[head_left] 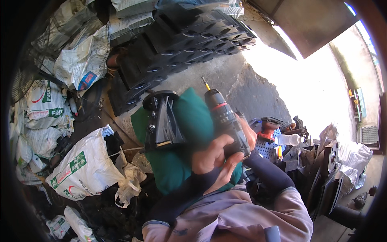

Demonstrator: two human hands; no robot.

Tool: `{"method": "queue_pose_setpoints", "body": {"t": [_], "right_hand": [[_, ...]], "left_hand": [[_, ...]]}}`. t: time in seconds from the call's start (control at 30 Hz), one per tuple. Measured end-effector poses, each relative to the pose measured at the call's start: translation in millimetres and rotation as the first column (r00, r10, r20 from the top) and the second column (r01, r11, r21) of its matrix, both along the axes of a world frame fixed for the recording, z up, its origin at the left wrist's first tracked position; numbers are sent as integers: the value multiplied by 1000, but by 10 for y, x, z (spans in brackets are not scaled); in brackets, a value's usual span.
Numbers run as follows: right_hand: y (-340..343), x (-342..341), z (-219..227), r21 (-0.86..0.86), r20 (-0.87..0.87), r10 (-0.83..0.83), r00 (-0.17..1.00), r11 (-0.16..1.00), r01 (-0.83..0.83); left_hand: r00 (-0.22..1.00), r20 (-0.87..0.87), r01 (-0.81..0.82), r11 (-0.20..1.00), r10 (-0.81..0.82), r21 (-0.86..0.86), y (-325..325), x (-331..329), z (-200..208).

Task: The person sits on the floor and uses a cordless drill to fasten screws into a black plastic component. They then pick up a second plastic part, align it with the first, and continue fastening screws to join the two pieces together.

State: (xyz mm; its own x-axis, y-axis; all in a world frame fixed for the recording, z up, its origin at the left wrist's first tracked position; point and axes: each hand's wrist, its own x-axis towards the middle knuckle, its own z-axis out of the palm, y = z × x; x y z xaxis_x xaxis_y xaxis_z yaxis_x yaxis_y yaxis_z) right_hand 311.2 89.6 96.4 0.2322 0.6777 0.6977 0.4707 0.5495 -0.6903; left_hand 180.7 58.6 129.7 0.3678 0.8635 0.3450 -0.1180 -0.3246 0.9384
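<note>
A cordless drill [222, 113], dark with a red ring and a yellow-collared bit [207, 84], is held over my lap, its bit tilted up and away. My right hand [248, 131] is closed round the drill's rear, its fingers partly hidden behind the body. My left hand [215, 163] grips the drill's lower part, thumb and fingers on either side. Left of the drill, a black metal bracket [163, 121] with a round end and small bolts rests on the green cloth [192, 115] over my legs.
Stacked black slotted parts [177, 48] stand ahead. White printed sacks [86, 163] crowd the left, near a fan cage [26, 76]. On the right, a red power tool [269, 128] sits on a blue perforated crate [268, 150], beside a clear bottle [290, 139] and dark metal pieces [326, 169].
</note>
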Motion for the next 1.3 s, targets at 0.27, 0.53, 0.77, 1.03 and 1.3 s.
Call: {"method": "queue_pose_setpoints", "body": {"t": [0.27,0.53,0.77,1.03,1.3], "right_hand": [[-269,431,-159,-290,79,66,995,956,-40],[-248,554,-111,-407,99,190,977,903,-134],[-175,407,14,-425,150,237,960,892,-154],[-183,59,126,-163,104,105,989,983,-87],[-349,17,209,-203,143,255,956,953,-224]], "left_hand": [[978,27,-182,917,205,-354,-63,-567,113],[625,291,-220,522,724,-824,341,-2449,-1034],[731,458,-30,693,507,-720,221,-2248,-1127],[917,-343,-259,958,205,-121,316,-1430,213],[737,-583,321,582,342,747,600,-625,343]]}}
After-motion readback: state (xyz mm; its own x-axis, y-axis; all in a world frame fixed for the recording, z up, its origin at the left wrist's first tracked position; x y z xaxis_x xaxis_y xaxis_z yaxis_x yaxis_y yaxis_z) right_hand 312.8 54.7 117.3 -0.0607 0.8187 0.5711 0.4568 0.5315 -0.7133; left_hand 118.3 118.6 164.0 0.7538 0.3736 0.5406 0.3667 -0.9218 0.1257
